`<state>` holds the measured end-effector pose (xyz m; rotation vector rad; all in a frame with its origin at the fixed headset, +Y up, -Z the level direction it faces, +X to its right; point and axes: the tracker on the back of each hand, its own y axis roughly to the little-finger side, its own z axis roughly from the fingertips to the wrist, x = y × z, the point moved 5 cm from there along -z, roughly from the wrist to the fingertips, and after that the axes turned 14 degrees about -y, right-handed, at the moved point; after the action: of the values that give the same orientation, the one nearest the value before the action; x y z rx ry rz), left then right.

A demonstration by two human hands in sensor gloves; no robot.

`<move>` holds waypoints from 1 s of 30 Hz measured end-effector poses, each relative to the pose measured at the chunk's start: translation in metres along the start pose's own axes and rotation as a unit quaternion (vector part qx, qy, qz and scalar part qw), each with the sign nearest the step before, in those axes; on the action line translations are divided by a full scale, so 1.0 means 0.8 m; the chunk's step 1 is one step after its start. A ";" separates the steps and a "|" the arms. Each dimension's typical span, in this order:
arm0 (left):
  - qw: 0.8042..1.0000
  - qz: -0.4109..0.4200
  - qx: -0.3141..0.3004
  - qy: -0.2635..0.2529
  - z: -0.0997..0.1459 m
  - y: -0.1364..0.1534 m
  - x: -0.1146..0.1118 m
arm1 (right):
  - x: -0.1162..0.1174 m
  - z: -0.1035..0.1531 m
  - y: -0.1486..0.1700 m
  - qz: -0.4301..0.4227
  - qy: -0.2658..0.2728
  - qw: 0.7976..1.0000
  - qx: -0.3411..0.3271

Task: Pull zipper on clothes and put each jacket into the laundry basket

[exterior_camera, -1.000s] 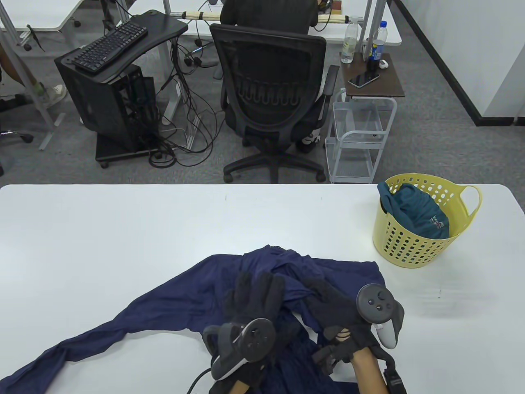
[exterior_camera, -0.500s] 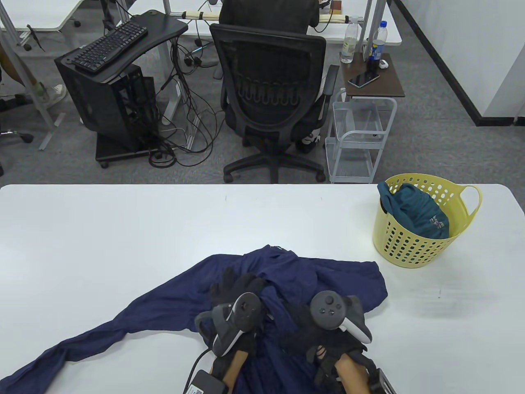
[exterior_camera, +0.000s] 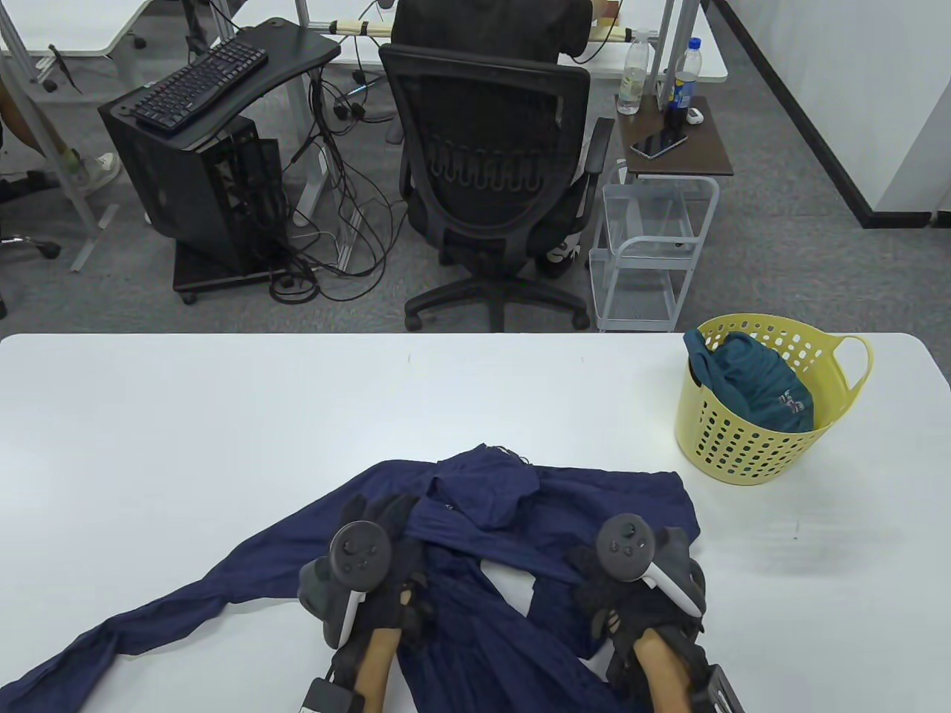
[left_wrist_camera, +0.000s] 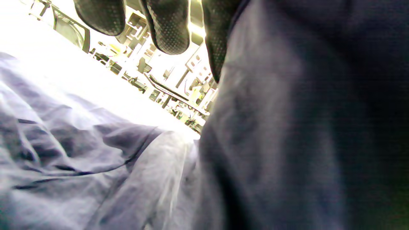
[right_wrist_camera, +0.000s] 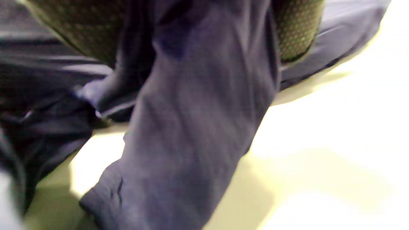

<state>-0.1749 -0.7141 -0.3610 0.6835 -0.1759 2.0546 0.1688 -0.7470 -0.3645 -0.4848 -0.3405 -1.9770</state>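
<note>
My hands have drawn apart, stretching the navy jacket (exterior_camera: 520, 520) between them. My left hand (exterior_camera: 386, 572) grips one fold, my right hand (exterior_camera: 631, 594) another; the yellow laundry basket (exterior_camera: 750, 445) sits beyond my right.

Grey carpet floor (exterior_camera: 780, 245); a black office chair (exterior_camera: 490, 171), white wire cart (exterior_camera: 646, 252) and keyboard desk (exterior_camera: 223, 74) stand beyond the white table (exterior_camera: 297, 401).

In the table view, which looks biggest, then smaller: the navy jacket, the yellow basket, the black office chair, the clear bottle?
1. Navy blue jacket
2. Black mesh office chair; farther away, so true size is unsure
3. Yellow perforated plastic basket
4. Clear plastic bottle
</note>
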 end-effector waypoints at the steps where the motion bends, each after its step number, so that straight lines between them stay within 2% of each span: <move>1: 1.000 -0.004 -0.002 0.001 0.001 -0.003 -0.001 | -0.009 0.005 0.010 -0.006 0.018 1.000 0.012; 7: 0.999 -0.015 -0.034 0.007 0.011 -0.025 -0.006 | -0.068 0.049 0.051 -0.029 0.136 0.988 0.072; 11: 0.996 -0.027 -0.078 0.014 0.029 -0.054 -0.013 | -0.096 0.086 0.062 0.010 0.239 0.960 0.143; 13: 0.993 -0.031 -0.109 0.029 0.040 -0.071 -0.017 | -0.101 0.095 0.063 0.029 0.254 0.952 0.169; 14: 0.992 -0.032 -0.119 0.039 0.043 -0.076 -0.020 | -0.101 0.096 0.063 0.033 0.249 0.951 0.178; 15: 0.986 -0.033 -0.145 0.072 0.050 -0.085 -0.028 | -0.097 0.095 0.065 0.034 0.222 0.955 0.196; 17: 0.968 -0.037 -0.200 0.146 0.066 -0.101 -0.046 | -0.081 0.085 0.066 0.002 0.140 0.971 0.193; 18: 0.960 -0.048 -0.214 0.176 0.073 -0.105 -0.054 | -0.076 0.081 0.063 -0.013 0.124 0.977 0.174; 20: 0.927 -0.087 -0.250 0.266 0.100 -0.116 -0.077 | -0.067 0.070 0.051 -0.023 0.099 0.985 0.139; 24: 0.878 -0.127 -0.297 0.353 0.143 -0.133 -0.102 | -0.051 0.052 0.022 -0.021 0.090 0.993 0.067; 25: 0.865 -0.130 -0.310 0.372 0.151 -0.139 -0.104 | -0.040 0.040 0.011 -0.020 0.075 0.997 0.028; 27: 0.854 -0.116 -0.320 0.393 0.152 -0.145 -0.101 | -0.021 0.022 -0.006 -0.020 0.046 0.999 -0.016; 28: 0.854 -0.101 -0.316 0.401 0.148 -0.145 -0.096 | -0.015 0.017 -0.012 -0.017 0.049 0.998 -0.023; 30: 0.864 -0.030 -0.289 0.412 0.120 -0.140 -0.073 | -0.009 0.015 -0.027 -0.006 0.076 0.997 -0.025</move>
<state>-0.0207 -0.7312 -0.3275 -0.5637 -0.2459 1.9108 0.1545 -0.7266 -0.3580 -0.3618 -0.2003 -2.0240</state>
